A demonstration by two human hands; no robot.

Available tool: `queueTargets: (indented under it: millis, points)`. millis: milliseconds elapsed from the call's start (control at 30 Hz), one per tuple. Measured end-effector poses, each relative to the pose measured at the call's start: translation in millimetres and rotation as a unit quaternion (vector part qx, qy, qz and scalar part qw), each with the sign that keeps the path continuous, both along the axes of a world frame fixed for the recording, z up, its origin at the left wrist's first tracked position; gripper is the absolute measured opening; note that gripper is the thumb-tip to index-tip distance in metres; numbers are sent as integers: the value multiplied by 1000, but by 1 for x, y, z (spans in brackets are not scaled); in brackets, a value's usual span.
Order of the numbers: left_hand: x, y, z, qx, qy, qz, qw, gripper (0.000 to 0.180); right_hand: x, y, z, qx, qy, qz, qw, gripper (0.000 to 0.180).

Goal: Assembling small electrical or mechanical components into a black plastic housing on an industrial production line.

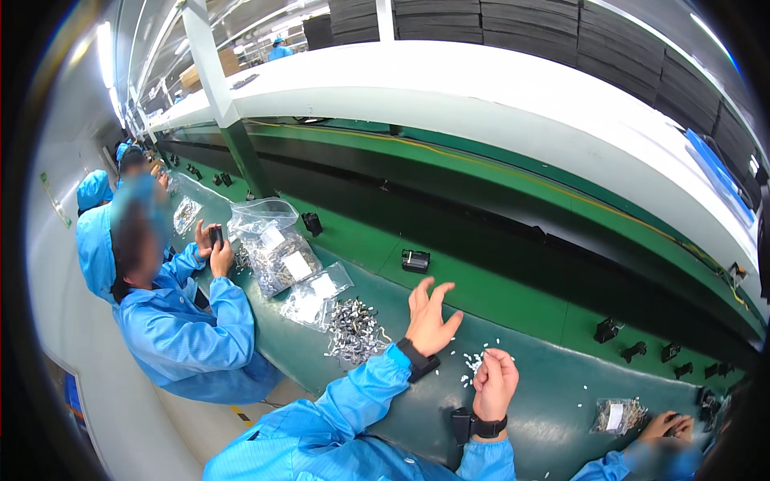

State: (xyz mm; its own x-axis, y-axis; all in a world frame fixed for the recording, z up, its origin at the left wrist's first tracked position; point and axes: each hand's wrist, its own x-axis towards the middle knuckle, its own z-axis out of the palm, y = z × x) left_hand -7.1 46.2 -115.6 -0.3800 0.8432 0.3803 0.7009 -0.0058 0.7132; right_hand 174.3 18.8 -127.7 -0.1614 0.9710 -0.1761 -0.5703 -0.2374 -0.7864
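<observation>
A: Head view. Left hand (429, 318)?
B: Fingers spread, lifted above green bench (513, 301), holding nothing.
A: Right hand (495, 382)?
B: Curled, probably pinching white bits (473, 362) scattered just beside it. Best pinch lightly, one at a time.

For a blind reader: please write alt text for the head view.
The person's left hand hovers open over a green workbench; the right hand is closed above small white parts. A loose metal parts pile lies left.
</observation>
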Motion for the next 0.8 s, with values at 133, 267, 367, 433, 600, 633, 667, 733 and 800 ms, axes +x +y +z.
queueTargets:
  millis: [133, 267, 367, 433, 600, 633, 667, 733, 800]
  points:
    - [-8, 26, -9, -25, 16, 34, 999, 61, 1, -3, 1, 13, -15, 12, 1000, 7]
    - [-38, 56, -22, -68, 18, 136, 988, 62, -6, -8, -2, 25, -18, 23, 999, 7]
    - [-53, 74, -27, -151, 14, 144, 978, 61, -6, -10, 1, 32, -23, 20, 999, 7]
    - [-58, 79, -28, -206, 14, 139, 969, 60, -3, -9, 2, 35, -31, 16, 999, 7]
    - [-64, 90, -43, -147, 8, 185, 972, 41, 2, 0, -1, 58, -48, 8, 997, 6]
    - [-66, 92, -45, -144, 2, 197, 970, 37, 2, 0, -1, 61, -49, 11, 997, 6]
    - [-69, 93, -47, -142, -1, 200, 970, 37, 1, 0, 0, 56, -48, 8, 997, 6]
    - [-73, 95, -50, -158, 23, 180, 971, 32, 0, -1, 0, 55, -51, 7, 997, 7]
    - [-77, 97, -56, -129, 15, 184, 974, 32, -1, -1, 0, 81, -74, 12, 994, 9]
